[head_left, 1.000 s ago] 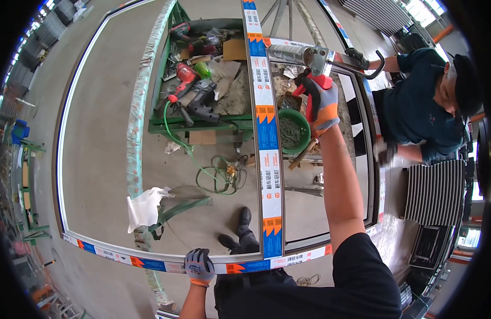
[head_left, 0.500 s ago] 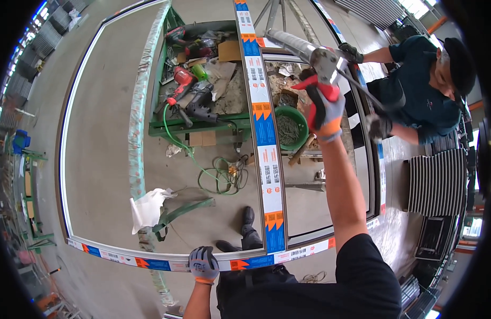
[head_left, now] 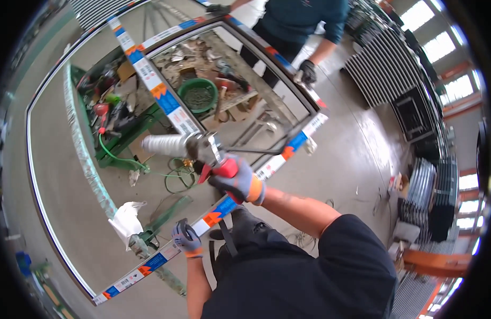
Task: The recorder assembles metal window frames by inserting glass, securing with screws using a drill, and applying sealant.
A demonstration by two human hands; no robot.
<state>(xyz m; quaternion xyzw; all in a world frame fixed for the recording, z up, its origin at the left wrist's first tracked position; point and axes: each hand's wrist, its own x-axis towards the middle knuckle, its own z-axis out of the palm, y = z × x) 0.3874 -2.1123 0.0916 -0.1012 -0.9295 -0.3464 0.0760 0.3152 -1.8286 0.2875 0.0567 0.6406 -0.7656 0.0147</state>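
Note:
My right hand [head_left: 244,183], in a grey and orange glove, is closed around the red handle of a caulking gun [head_left: 168,144] with a silver barrel. The gun lies level above the near part of a large window frame [head_left: 155,260], its barrel toward the left and its rod toward the right. My left hand [head_left: 187,238], gloved likewise, grips the near rail of this frame, which is wrapped in blue, orange and white tape. A taped middle bar [head_left: 160,95] divides the frame, and part of it is behind the gun.
A co-worker [head_left: 304,21] in dark gloves stands at the far right side of the frame, hands on it. Beneath are a green bench [head_left: 118,141] with tools, a green bowl [head_left: 197,95] of screws and a green hose [head_left: 176,178]. Stacked profiles [head_left: 384,69] stand at right.
The caulking gun has come down and nearer to me, its barrel still pointing left. My view has turned, so the frame appears tilted. My left hand still holds the near rail.

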